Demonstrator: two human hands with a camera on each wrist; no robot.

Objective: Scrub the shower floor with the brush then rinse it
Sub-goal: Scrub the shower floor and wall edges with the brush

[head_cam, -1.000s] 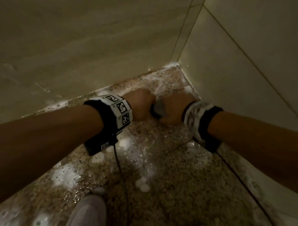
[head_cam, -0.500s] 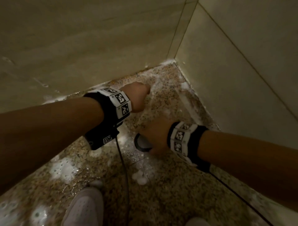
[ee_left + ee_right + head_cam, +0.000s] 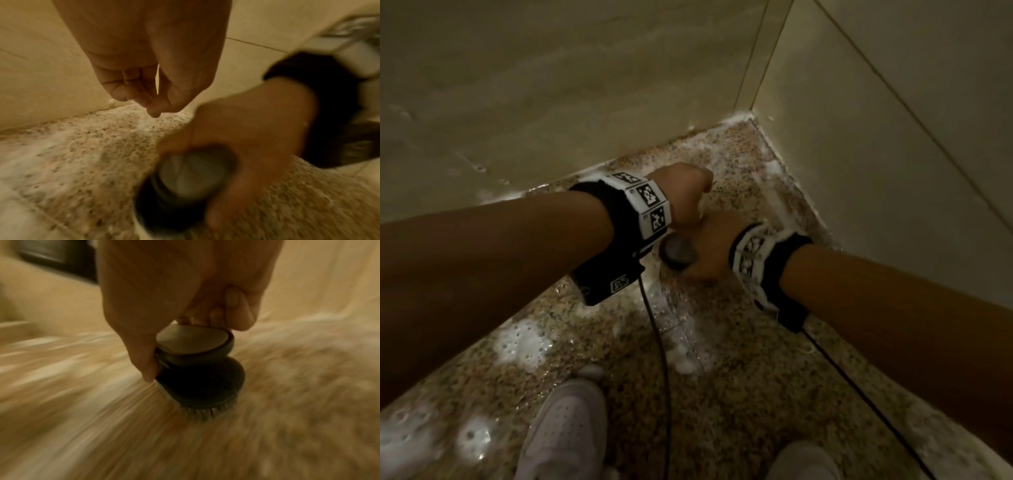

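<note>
Brush [image 3: 678,253] farther cornerward, under right hand [image 3: 717,251]

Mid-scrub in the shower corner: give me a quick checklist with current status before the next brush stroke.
1. Grip on brush: ok. The right hand wraps its knob from above.
2. Bristles on the floor: ok. They appear pressed against the speckled stone in the right wrist view.
3. Left hand out of the brush's path: ok, but close. It is curled, holds nothing, and hovers just beside the right hand.
4. Suds left to work: ok. Foam lies in patches, also along the wall edge.
5. Footing: cannot tell. White shoes stand on wet, soapy floor.
6. Rinse source in reach: cannot tell. None is in view.
</note>
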